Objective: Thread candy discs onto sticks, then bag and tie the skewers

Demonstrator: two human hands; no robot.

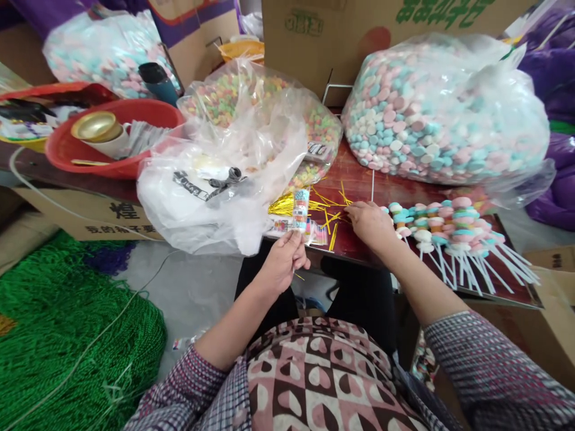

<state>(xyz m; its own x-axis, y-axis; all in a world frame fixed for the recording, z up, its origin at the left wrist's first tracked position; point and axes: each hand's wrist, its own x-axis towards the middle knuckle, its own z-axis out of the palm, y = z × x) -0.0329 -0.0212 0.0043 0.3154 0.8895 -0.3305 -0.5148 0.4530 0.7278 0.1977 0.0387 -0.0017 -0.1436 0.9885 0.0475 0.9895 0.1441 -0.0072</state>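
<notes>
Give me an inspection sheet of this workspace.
Surface: dark red table, crowded.
Job's things: small wrapped candy packet upright in left hand; right hand on loose gold twist ties; finished candy skewers beside it.
Clutter: big bags of pastel candy, bag of mixed candy, red basin.
Hands: left pinching, right flat.
Cables: white cord over green netting.
Surroundings: cardboard boxes.

Bright even daylight, soft shadows, glare on plastic bags (233, 149), wide-angle warp at edges, sharp centre
</notes>
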